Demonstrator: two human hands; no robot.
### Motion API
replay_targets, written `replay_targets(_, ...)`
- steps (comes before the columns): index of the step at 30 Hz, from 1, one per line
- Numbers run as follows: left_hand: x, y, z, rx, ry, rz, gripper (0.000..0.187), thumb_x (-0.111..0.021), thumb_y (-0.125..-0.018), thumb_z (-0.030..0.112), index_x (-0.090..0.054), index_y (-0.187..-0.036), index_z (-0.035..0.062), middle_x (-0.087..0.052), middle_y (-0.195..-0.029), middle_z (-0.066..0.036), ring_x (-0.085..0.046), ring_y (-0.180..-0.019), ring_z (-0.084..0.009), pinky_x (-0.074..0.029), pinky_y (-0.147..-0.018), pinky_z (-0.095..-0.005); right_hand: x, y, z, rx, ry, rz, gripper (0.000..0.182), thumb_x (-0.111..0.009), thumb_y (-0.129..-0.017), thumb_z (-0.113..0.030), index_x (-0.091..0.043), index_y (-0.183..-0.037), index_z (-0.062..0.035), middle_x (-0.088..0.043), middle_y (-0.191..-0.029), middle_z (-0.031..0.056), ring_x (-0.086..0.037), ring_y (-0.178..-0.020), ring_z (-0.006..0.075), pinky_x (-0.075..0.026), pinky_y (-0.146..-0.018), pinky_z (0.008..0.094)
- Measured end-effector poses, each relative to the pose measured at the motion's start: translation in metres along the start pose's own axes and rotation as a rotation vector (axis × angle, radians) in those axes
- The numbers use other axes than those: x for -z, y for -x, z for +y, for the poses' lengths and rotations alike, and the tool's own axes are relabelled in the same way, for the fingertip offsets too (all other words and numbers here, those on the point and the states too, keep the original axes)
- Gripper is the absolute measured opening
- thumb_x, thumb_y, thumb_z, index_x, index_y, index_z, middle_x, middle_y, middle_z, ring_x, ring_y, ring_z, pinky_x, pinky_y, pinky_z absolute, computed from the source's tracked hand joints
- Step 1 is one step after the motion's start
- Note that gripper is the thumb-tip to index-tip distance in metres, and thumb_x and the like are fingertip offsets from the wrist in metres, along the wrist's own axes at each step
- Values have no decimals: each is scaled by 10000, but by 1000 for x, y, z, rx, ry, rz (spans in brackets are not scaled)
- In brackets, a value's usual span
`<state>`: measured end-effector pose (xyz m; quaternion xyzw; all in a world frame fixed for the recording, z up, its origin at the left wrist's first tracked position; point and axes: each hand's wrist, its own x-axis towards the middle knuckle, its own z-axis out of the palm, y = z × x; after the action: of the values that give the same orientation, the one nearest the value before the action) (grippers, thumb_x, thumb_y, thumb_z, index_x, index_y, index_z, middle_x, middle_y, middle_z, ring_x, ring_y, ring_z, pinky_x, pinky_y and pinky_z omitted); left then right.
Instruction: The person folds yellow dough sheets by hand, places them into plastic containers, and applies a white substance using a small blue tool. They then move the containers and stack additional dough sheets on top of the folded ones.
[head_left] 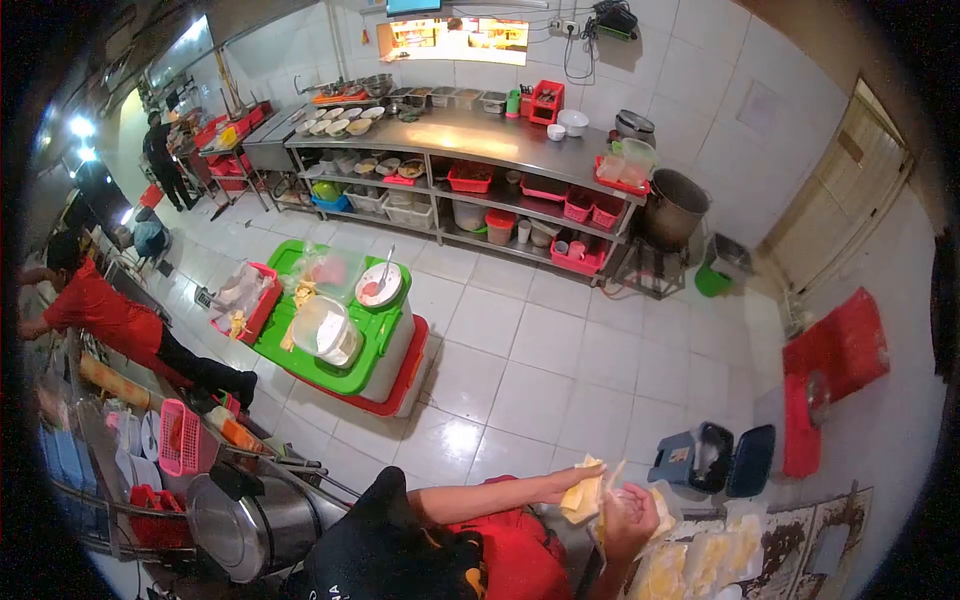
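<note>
Low in the frame, right of centre, my left hand [572, 483] holds a folded yellowish sheet [582, 500], its fingers closed on the edge. Close beside it is my right hand [630, 515], fingers curled at a clear plastic bag or container [664, 505] with pale yellow pieces inside; what its fingers grip is too small to tell. Several clear packs of yellow pieces [705, 560] lie on the worn surface at the lower right.
A green-lidded box [350, 378] bears a clear tub and a plate. Beyond stands a long steel counter [480, 145]. A blue bin [750, 460] is on the floor at right, a large steel pot [250, 525] at lower left. A person in red [120, 320] works at left.
</note>
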<state>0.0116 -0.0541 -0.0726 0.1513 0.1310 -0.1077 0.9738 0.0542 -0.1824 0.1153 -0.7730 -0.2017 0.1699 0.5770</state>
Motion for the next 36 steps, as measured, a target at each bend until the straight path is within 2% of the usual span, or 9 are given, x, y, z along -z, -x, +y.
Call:
replay_targets(3, -20, 6, 2, -77, 78, -79, 611, -451, -1002, 545, -534, -1278, 6, -608, -1272, -179, -620, -1141, -271, -517, -977, -413, -2, 11, -11, 14, -57, -162, 368, -778, -742, 53, -612, -1070, 35, -657, -948, 89, -636, -892, 146, -520, -782, 265)
replay_targets(10, -39, 25, 10, -103, 246, -393, 754, -374, -970, 654, -518, -1310, -4, -585, -1310, -202, -588, -1193, -313, -459, -1043, -465, 2, 0, 32, 1, -138, 62, 333, -755, -757, 57, -603, -1054, 47, -635, -978, 112, -631, -901, 173, -519, -789, 285)
replay_targets(13, -44, 28, 5, -96, 202, -255, 670, -468, -972, 597, -525, -1304, 17, -619, -1261, -154, -609, -1163, -280, -501, -995, -432, 8, 1, 39, -2, -67, 131, 323, -747, -768, 52, -601, -1056, 44, -630, -969, 108, -624, -891, 178, -514, -788, 290)
replay_targets(15, -53, 28, 3, -45, -222, 57, 519, -620, -958, 451, -556, -1266, 39, -650, -1179, -95, -637, -1084, -216, -544, -903, -376, 9, 3, 38, -18, -15, 150, 320, -744, -773, 50, -600, -1059, 40, -627, -964, 103, -619, -885, 179, -511, -788, 292)
replay_targets(21, -60, 25, 3, -202, -467, 341, 363, -764, -878, 241, -623, -1155, 54, -663, -1091, -40, -623, -959, -130, -530, -812, -319, 24, -2, 49, 92, 256, -37, 325, -745, -818, -62, -626, -1111, 12, -598, -1026, 137, -631, -904, 215, -524, -764, 328)
replay_targets(26, -53, 22, 1, -352, -826, 339, 335, -762, -859, 181, -632, -1135, 43, -679, -1051, -38, -620, -954, -139, -512, -837, -314, 29, -11, 81, 416, 408, -216, 339, -624, -950, -292, -667, -1166, -34, -472, -1262, 204, -614, -978, 339, -493, -870, 424)
replay_targets(33, -55, 25, 2, -389, -754, 293, 343, -784, -852, 165, -619, -1118, 25, -669, -1009, -29, -597, -918, -119, -512, -828, -304, 31, -12, 78, 364, 325, -217, 450, -531, -1005, -390, -631, -1185, 10, -475, -1262, 204, -552, -1061, 330, -470, -857, 379)
replay_targets(35, -51, 22, 1, -407, -758, 251, 340, -781, -855, 166, -618, -1118, 23, -669, -1013, -30, -597, -918, -120, -511, -826, -303, 33, -17, 94, 416, 295, -223, 487, -578, -978, -423, -605, -1270, -35, -448, -1315, 192, -605, -1027, 311, -508, -851, 379)
replay_targets(36, -49, 20, -1, -432, -768, 211, 338, -779, -858, 166, -618, -1118, 22, -668, -1016, -30, -597, -918, -121, -511, -824, -301, 22, -8, 60, 497, 210, -126, 478, -648, -954, -345, -574, -1299, -22, -556, -1211, 158, -619, -970, 250, -510, -821, 346)
